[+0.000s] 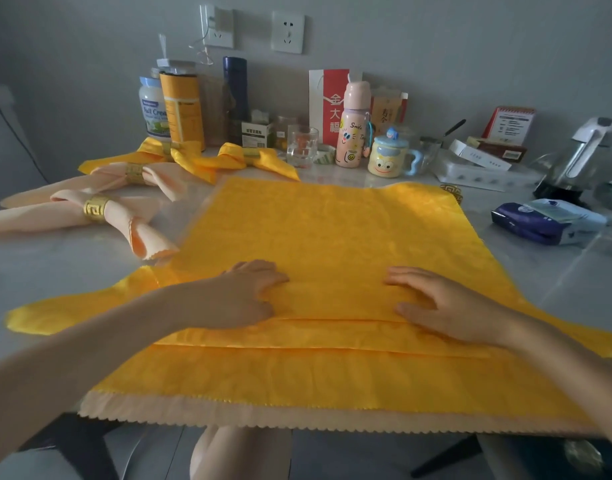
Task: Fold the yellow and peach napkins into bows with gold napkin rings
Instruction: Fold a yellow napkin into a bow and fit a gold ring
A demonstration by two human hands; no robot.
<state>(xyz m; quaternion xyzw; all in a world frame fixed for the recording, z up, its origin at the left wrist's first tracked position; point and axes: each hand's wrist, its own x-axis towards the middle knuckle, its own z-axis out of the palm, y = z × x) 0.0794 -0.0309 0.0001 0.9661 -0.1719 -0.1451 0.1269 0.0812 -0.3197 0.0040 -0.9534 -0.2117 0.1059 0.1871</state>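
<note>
Nearest, a peach napkin (pixel 263 414) edges out from under the yellow napkin (pixel 332 230), both spread on the counter (pixel 557 271). Two creases run just short of the fingers. Left hand (pixel 249 292) and right hand (pixel 446 303) press flat on the yellow cloth, fingers released, gripping nothing. Pleating seems underway; the next move calls for gathering another fold. Beyond the left fingertips lie finished bows (pixel 128 213); beyond the right, a spare ring (pixel 451 192).

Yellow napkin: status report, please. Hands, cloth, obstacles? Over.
Left hand, right hand open, pressing yellow napkin. Near edge pleated, peach napkin beneath. Ring beside far right corner; nothing on the cloth.
</note>
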